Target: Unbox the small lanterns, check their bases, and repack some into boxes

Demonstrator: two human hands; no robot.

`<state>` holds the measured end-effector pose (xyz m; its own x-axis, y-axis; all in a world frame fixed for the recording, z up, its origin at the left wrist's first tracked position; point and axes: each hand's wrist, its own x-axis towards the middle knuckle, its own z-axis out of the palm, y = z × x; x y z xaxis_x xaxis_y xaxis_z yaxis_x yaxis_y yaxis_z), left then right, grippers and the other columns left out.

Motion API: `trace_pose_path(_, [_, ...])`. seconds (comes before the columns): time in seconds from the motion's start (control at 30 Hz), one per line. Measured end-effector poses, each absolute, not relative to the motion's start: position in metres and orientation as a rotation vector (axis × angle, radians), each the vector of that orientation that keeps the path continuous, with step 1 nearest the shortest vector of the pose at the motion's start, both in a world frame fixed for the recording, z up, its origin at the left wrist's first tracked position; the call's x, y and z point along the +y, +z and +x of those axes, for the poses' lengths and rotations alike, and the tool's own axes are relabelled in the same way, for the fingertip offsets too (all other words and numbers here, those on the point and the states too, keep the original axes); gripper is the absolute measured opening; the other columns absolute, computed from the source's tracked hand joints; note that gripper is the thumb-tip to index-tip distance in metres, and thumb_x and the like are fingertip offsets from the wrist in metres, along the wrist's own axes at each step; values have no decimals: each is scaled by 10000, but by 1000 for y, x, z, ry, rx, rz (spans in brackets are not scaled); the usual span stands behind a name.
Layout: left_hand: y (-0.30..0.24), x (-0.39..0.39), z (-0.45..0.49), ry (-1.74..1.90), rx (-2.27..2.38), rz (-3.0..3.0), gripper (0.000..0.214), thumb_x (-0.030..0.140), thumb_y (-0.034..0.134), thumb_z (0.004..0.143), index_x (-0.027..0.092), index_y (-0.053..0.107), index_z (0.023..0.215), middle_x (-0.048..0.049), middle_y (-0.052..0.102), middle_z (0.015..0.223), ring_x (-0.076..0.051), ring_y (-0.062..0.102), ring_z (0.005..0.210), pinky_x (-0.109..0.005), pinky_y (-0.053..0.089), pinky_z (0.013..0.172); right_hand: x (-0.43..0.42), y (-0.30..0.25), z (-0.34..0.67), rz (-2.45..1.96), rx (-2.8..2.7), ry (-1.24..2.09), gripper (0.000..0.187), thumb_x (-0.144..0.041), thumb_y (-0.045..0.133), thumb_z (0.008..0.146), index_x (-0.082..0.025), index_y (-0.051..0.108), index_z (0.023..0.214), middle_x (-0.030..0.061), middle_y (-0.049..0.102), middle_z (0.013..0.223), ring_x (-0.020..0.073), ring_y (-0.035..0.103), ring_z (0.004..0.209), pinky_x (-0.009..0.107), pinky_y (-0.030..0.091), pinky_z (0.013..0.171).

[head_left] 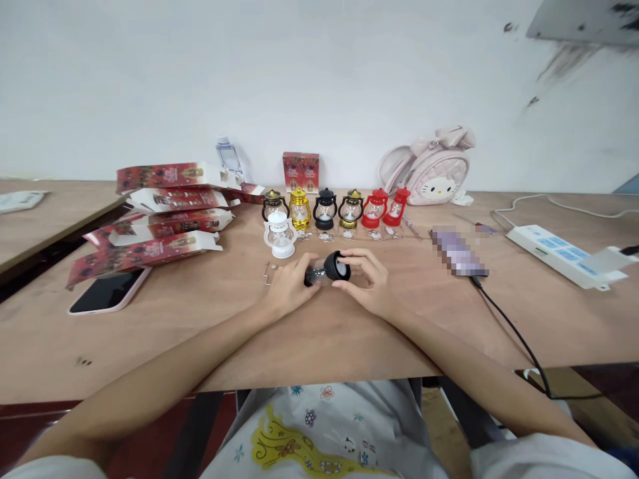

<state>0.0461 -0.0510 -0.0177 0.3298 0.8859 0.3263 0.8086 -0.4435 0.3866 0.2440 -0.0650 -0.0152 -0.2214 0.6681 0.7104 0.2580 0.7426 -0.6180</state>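
black lantern (319,274): lay sideways between both hands, its wide end turned right, probably so the pale underside faced the right fingers; whether it touched the table (319,346) could not be told.
left hand (287,286): closed around the lantern's other end, seemingly to steady it.
right hand (369,279): thumb and fingertips gripped the wide rim from opposite sides, likely for an even hold.
lantern row (325,209): six stood behind the hands, perhaps lined up to leave working room.
white lantern (280,238): stood before the row's left end.
red cartons (160,249): lay piled leftward, presumably out of the way.
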Motion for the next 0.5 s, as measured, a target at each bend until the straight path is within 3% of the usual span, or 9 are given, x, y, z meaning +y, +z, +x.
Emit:
trace_pose_path(0.3, [-17,-50,47,774,1534,2400,364,331,560,789,219,475,1124,-60,691,1032,-276,667,952,-367,510,749,-64,-15,243,-762,-1809,448,240,-359,687,788,-248,626,991,94,592,1122,212,607,1069,345,589,788])
trace_pose_path(0.5, [-14,-52,50,731,1557,2377,381,295,573,771,208,463,1126,-76,680,1050,-288,660,977,-386,515,765,-61,-17,244,-817,-1795,452,329,-386,669,798,-266,590,1095,92,577,1174,232,565,1141,380,555,846])
